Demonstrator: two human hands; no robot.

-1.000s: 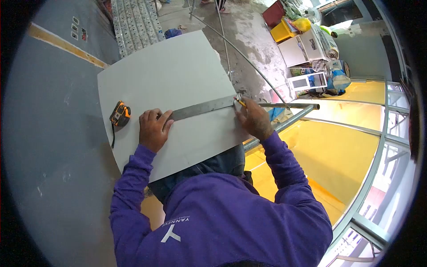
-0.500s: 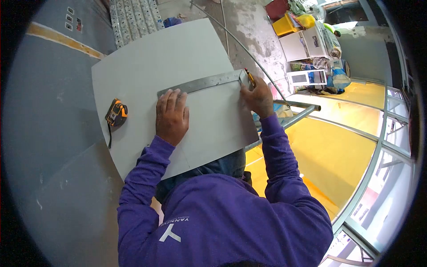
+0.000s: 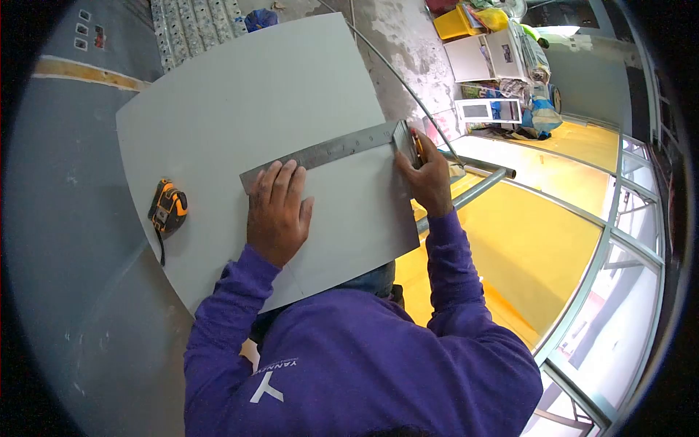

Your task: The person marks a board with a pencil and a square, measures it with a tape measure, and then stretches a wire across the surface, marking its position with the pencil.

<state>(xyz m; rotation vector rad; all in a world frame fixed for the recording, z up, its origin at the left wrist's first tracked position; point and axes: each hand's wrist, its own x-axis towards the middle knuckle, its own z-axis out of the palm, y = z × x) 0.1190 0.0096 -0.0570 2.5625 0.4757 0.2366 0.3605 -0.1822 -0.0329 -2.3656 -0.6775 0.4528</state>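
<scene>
A large grey-white board (image 3: 240, 95) lies in front of me across my lap. On it rests a long steel ruler (image 3: 331, 151), running from the middle to the board's right edge. My left hand (image 3: 278, 211) lies flat on the board, fingertips pressing the ruler's left end. My right hand (image 3: 429, 175) sits at the ruler's right end by the board's edge and grips a yellow pencil (image 3: 416, 141). An orange and black tape measure (image 3: 167, 207) lies on the board's left edge, apart from both hands.
A metal pipe (image 3: 473, 191) runs under the board's right side. Below lie a yellow floor (image 3: 539, 247) and a window frame (image 3: 604, 240). Beyond the board are wet concrete (image 3: 397, 36), thin rods, white boxes (image 3: 488, 54) and clutter. A grey wall (image 3: 51, 218) stands left.
The ruler has shifted from nearer me toward the far right corner of the board. My left hand now presses its left end, and my right hand followed to the right edge with the pencil.
</scene>
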